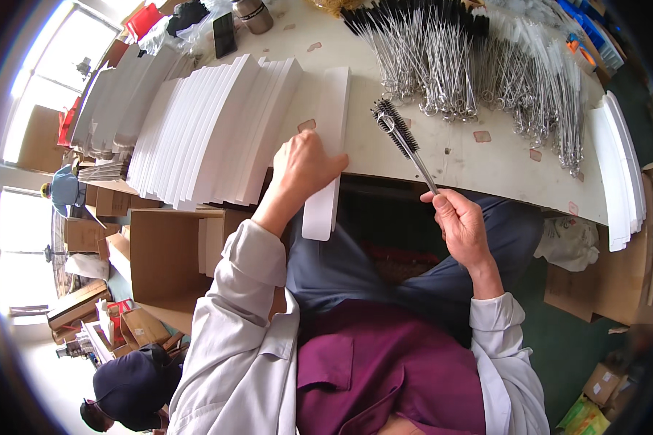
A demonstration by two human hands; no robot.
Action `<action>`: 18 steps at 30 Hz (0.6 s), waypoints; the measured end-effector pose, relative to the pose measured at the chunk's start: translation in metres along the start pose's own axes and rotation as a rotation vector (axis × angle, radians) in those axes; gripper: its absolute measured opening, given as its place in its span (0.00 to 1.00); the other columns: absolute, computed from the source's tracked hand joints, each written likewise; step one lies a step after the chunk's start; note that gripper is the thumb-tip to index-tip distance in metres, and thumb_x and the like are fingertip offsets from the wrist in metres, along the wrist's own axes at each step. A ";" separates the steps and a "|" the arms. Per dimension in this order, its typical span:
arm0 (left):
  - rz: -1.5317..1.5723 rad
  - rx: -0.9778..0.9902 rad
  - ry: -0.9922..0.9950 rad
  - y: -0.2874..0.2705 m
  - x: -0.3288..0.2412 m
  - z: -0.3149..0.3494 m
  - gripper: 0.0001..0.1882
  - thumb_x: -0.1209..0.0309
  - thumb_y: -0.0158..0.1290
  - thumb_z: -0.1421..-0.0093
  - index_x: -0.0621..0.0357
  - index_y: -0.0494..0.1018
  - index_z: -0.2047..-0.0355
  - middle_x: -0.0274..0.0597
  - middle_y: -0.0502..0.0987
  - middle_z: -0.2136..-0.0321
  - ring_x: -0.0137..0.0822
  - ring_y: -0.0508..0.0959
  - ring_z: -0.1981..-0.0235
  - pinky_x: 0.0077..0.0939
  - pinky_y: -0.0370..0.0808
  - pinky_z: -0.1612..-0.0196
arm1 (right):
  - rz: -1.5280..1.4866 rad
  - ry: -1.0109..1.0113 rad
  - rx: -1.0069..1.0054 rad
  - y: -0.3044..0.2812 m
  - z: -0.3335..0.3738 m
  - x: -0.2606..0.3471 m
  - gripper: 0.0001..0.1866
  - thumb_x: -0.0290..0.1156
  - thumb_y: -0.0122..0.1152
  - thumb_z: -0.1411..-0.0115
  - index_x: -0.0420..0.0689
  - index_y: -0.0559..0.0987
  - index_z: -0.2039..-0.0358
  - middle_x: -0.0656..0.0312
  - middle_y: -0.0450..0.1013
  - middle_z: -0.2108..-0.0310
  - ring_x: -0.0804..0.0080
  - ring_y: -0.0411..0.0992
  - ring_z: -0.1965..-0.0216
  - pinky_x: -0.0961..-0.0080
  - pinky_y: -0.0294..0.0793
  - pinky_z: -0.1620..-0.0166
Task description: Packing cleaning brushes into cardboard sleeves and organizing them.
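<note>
A long, narrow white box (334,109) lies lengthwise on the table, its near end sticking out past the front edge. My left hand (305,165) is closed over its middle, fingers curled at the left side and thumb across to the right. In my right hand (460,223) are thin wire-stemmed brushes (400,132), pinched at their lower end and tilted up to the left over the table edge. Black bristles and a wire ring show at their upper end; how many brushes there are I cannot tell.
Rows of white boxes (196,130) stand at the left. Heaps of wire brushes (432,61) cover the back right, and more white boxes (620,170) lie at the right edge. A phone (224,35) and metal cup (252,14) sit behind. An open carton (163,261) and another person (134,384) are left.
</note>
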State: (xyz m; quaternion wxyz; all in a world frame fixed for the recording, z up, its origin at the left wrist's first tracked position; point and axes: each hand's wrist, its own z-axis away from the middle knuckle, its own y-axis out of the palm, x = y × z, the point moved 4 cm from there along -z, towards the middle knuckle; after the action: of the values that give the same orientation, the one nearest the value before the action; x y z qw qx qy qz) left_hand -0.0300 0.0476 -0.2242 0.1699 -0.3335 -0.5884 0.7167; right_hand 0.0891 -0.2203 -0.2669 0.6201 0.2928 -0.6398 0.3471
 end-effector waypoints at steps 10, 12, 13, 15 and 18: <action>1.601 0.448 -0.155 0.017 0.004 -0.003 0.27 0.51 0.45 0.34 0.64 0.70 0.48 0.51 0.78 0.64 0.40 0.80 0.66 0.36 0.79 0.61 | -0.027 0.088 0.107 0.011 0.024 0.011 0.15 0.38 0.54 0.24 0.38 0.82 0.56 0.76 0.60 0.80 0.88 0.55 0.79 0.83 0.56 0.76; 1.786 0.337 -0.089 0.023 0.000 -0.008 0.27 0.51 0.45 0.35 0.64 0.70 0.49 0.52 0.78 0.61 0.41 0.79 0.66 0.37 0.79 0.61 | -0.019 0.111 0.168 0.018 0.029 0.009 0.15 0.37 0.55 0.25 0.37 0.83 0.57 0.72 0.65 0.79 0.86 0.60 0.77 0.83 0.61 0.74; 1.796 0.314 -0.103 0.024 -0.003 -0.006 0.27 0.51 0.47 0.34 0.65 0.70 0.49 0.53 0.77 0.60 0.40 0.79 0.65 0.36 0.79 0.61 | 0.031 0.055 0.171 0.023 0.030 0.007 0.15 0.37 0.56 0.25 0.37 0.83 0.57 0.70 0.68 0.79 0.85 0.61 0.77 0.81 0.63 0.73; 1.822 0.339 -0.172 0.024 -0.011 -0.004 0.27 0.51 0.49 0.34 0.66 0.70 0.50 0.54 0.77 0.60 0.40 0.79 0.66 0.37 0.80 0.61 | 0.100 0.012 0.178 0.030 0.033 0.006 0.15 0.35 0.57 0.26 0.35 0.83 0.58 0.64 0.73 0.78 0.80 0.64 0.76 0.77 0.66 0.71; 1.824 0.342 -0.221 0.030 -0.009 -0.003 0.25 0.55 0.55 0.34 0.68 0.70 0.51 0.56 0.77 0.60 0.40 0.80 0.66 0.38 0.82 0.60 | 0.105 0.048 0.166 0.030 0.039 -0.003 0.14 0.35 0.57 0.26 0.36 0.83 0.58 0.66 0.69 0.81 0.82 0.61 0.77 0.78 0.64 0.73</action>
State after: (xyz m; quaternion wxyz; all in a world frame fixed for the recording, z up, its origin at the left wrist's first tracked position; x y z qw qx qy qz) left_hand -0.0165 0.0367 -0.2506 -0.4684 -0.5670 0.0014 0.6776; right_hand 0.0419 -0.2346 -0.2721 0.5897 0.3010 -0.6083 0.4377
